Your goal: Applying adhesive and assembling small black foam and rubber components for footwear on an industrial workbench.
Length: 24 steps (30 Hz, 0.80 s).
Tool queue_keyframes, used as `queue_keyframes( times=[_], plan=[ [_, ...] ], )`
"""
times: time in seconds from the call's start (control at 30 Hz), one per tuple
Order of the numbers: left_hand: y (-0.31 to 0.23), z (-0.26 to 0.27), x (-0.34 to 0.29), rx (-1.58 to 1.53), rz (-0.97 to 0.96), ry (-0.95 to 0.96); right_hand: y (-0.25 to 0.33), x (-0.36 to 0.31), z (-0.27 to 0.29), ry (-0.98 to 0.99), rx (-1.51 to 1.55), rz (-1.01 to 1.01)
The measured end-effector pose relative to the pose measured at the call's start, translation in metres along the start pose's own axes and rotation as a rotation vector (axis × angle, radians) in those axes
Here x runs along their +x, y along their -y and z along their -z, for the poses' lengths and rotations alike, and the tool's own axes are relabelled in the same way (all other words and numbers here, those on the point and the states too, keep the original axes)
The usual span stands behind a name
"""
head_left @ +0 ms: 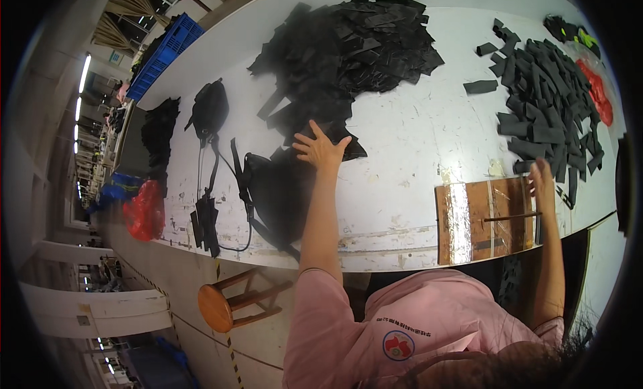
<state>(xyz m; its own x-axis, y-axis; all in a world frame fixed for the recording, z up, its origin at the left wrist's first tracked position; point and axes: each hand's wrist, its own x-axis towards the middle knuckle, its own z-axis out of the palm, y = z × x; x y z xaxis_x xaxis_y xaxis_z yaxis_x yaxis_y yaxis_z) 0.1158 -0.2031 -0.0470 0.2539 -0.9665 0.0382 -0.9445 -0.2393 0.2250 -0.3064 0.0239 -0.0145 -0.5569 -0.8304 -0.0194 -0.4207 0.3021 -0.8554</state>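
My left hand (320, 149) is open, its fingers spread over the near edge of a pile of flat black fabric pieces (382, 44). No piece is gripped in it. At the right, my right hand (542, 180) reaches past the far right corner of a brown board (469, 221) with shiny tape bands. Its fingers look apart, next to a heap of dark grey strips (539, 97); I see nothing held in them. A thin brown stick (512, 217) lies across the board, its right end near my right wrist.
Left of my left arm lie a black bag (278, 191) with straps and a smaller black bag (211, 107). Red plastic bags (144, 211) sit at the table's left end and right side. A blue crate (164, 54) stands beyond; a wooden stool (216, 308) stands below.
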Motion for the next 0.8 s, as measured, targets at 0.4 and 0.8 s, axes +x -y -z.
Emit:
queue_keyframes(
  times=[0.4,0.8],
  plan=[
    [-0.005,-0.025,0.014,0.221,-0.138,-0.239,-0.014,-0.038,-0.049,-0.215,-0.536,0.270],
    [-0.055,-0.007,-0.106,-0.520,-0.492,0.123,-0.025,-0.036,-0.046,-0.249,-0.392,0.214]
  ],
)
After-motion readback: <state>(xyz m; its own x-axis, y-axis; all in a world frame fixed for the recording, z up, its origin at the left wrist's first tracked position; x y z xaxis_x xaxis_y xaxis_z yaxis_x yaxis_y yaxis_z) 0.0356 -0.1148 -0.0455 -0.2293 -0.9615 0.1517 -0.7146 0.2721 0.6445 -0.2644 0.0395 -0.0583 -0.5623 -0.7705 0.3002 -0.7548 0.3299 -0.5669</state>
